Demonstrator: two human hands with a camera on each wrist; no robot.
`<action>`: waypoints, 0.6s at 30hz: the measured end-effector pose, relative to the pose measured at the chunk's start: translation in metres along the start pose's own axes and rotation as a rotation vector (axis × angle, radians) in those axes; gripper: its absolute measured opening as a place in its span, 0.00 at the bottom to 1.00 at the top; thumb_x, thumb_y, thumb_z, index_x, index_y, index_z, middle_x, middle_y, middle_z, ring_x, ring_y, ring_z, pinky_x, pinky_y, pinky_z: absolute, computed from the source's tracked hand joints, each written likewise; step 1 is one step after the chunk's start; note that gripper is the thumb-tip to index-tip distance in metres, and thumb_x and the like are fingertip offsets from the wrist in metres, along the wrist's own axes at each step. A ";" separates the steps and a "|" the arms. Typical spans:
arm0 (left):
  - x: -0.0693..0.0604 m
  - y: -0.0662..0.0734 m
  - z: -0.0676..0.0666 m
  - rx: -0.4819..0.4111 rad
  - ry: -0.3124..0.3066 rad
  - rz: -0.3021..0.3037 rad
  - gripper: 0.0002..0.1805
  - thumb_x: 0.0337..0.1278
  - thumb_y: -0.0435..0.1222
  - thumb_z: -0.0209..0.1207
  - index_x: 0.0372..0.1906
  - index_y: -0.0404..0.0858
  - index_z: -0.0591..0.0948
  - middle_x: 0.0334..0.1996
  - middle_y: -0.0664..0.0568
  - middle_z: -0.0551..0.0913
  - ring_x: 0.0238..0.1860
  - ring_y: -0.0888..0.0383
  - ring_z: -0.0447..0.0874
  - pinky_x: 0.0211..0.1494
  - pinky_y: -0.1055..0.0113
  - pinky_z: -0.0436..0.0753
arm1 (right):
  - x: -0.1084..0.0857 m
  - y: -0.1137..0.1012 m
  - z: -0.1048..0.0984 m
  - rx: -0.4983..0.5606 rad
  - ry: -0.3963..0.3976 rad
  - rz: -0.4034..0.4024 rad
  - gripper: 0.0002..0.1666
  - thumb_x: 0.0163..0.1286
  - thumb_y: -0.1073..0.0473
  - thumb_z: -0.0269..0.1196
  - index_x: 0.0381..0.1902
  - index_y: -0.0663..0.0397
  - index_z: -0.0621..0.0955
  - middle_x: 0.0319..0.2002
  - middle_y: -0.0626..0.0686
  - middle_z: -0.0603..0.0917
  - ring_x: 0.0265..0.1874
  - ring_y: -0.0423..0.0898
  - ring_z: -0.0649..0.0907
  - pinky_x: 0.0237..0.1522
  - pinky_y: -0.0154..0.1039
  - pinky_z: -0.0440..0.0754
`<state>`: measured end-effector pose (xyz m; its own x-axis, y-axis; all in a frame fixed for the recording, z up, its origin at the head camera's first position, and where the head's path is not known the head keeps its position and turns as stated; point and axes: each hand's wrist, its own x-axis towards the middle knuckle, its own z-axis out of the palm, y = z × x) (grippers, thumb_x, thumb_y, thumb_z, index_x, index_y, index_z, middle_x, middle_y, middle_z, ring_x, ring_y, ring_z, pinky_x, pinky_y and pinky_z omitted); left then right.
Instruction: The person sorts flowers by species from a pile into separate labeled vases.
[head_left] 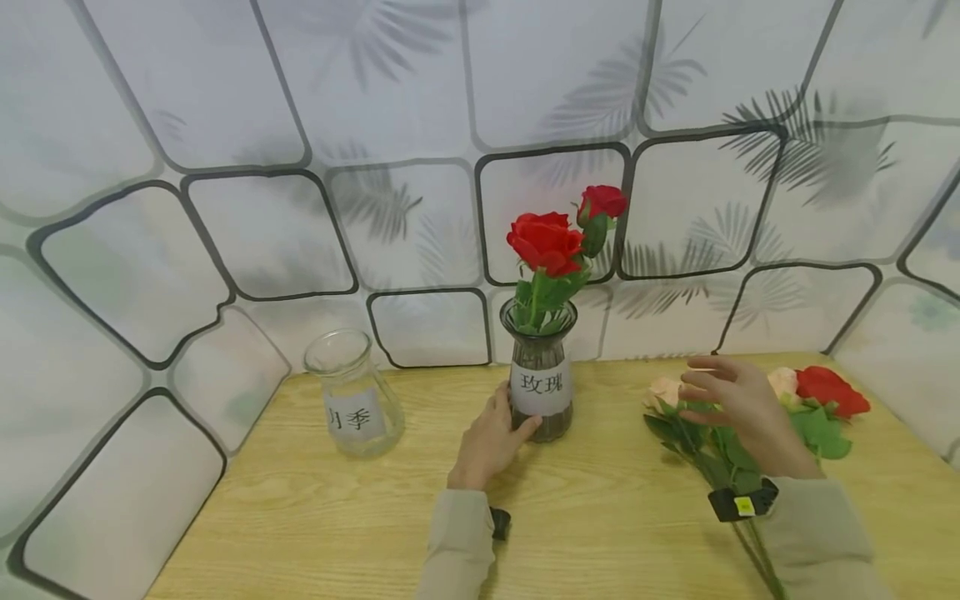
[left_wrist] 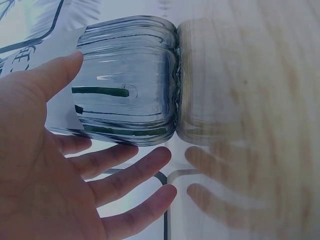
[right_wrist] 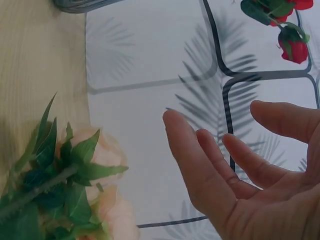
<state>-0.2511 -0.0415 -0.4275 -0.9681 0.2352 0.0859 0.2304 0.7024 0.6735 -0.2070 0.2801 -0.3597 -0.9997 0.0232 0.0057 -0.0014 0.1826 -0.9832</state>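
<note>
**Left hand at the dark vase, right hand raised and free**

The dark vase stands upright on the table, close to the patterned wall covering. The left hand is just beside it, at the lower part on the person's left. Its thumb lies across the front near the white label, while the other fingers, parted and loosely extended, lie along the side and toward the back. The left wrist view shows them spread rather than wrapped round the glass; whether they press on it cannot be told.

Two red roses rise from the vase's mouth, one higher than the other, with green leaves at the rim. Through the glass, the left wrist view shows green stem ends near the bottom.

The right hand is well apart from the vase, on the person's right. It is empty, its fingers relaxed and parted, in the air above the table. Beneath and around it in the head view lie loose pale flowers and a red flower, their stems running toward the person. The right wrist view shows a gap between its fingers and the pale blooms.

A clear vase with a white label of its own stands to the left of the left hand, apart from it.
</note>
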 end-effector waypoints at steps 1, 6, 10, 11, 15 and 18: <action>0.000 0.000 0.000 0.000 0.001 0.001 0.44 0.73 0.54 0.57 0.79 0.33 0.54 0.73 0.36 0.65 0.69 0.40 0.70 0.65 0.42 0.74 | 0.000 0.002 -0.002 0.008 -0.003 -0.001 0.33 0.80 0.54 0.57 0.71 0.71 0.62 0.55 0.54 0.76 0.41 0.36 0.85 0.44 0.45 0.88; 0.000 0.000 -0.001 -0.001 0.001 -0.009 0.45 0.72 0.54 0.57 0.79 0.33 0.54 0.74 0.36 0.64 0.69 0.39 0.70 0.65 0.42 0.74 | -0.005 0.010 -0.016 0.090 -0.003 -0.007 0.17 0.78 0.58 0.60 0.60 0.58 0.73 0.43 0.38 0.80 0.39 0.39 0.87 0.41 0.46 0.89; -0.001 0.000 0.000 -0.004 -0.006 -0.022 0.45 0.72 0.55 0.57 0.79 0.34 0.54 0.74 0.36 0.64 0.69 0.39 0.70 0.65 0.42 0.74 | -0.011 0.016 -0.031 0.195 -0.002 -0.020 0.07 0.77 0.62 0.60 0.49 0.44 0.79 0.42 0.40 0.82 0.37 0.41 0.88 0.38 0.47 0.89; -0.001 0.000 0.000 -0.005 -0.006 -0.023 0.45 0.72 0.55 0.57 0.79 0.34 0.54 0.74 0.36 0.64 0.69 0.39 0.70 0.65 0.42 0.75 | -0.012 0.017 -0.035 0.218 0.000 -0.019 0.08 0.77 0.63 0.61 0.47 0.41 0.80 0.41 0.41 0.82 0.36 0.42 0.89 0.37 0.47 0.89; -0.001 0.000 0.000 0.000 -0.001 -0.023 0.45 0.72 0.55 0.57 0.79 0.34 0.54 0.73 0.36 0.65 0.68 0.39 0.71 0.64 0.42 0.75 | -0.018 0.021 -0.049 0.258 0.000 -0.011 0.15 0.77 0.67 0.59 0.41 0.37 0.83 0.39 0.40 0.85 0.35 0.43 0.89 0.34 0.46 0.89; 0.000 0.000 0.000 0.011 0.001 -0.016 0.45 0.72 0.55 0.57 0.79 0.33 0.54 0.72 0.35 0.66 0.67 0.39 0.72 0.63 0.42 0.76 | -0.022 0.026 -0.060 0.267 0.005 -0.009 0.16 0.77 0.67 0.58 0.40 0.36 0.84 0.37 0.40 0.86 0.34 0.42 0.89 0.33 0.44 0.89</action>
<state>-0.2509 -0.0413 -0.4280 -0.9718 0.2234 0.0757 0.2159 0.7134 0.6667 -0.1831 0.3436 -0.3747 -0.9995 0.0278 0.0153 -0.0175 -0.0825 -0.9964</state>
